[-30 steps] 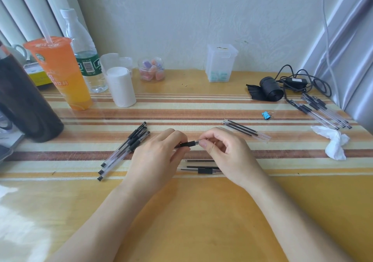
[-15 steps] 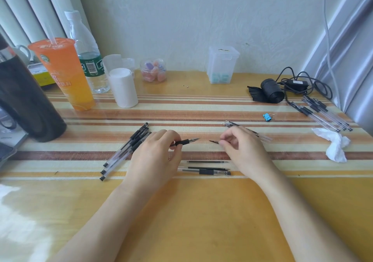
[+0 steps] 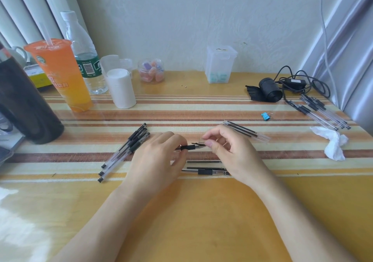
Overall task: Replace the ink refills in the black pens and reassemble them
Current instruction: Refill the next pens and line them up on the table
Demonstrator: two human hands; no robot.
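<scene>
Left hand (image 3: 159,156) pinching pen (image 3: 187,147) at table centre, nib toward 3 o'clock for access. Right hand (image 3: 226,148) pinching tip cone (image 3: 198,144) at nib, likely screwing. Spare refills (image 3: 245,130) at 2 o'clock within reach.

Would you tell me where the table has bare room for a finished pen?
Free: the striped middle between the white roll and blue clip. Crowded: the pen pile beside the left hand, and the refills past the right hand.

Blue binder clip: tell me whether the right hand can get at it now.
Probably yes. The blue binder clip lies alone on the table beyond the right hand; however, those fingers currently pinch a small pen part.
</scene>
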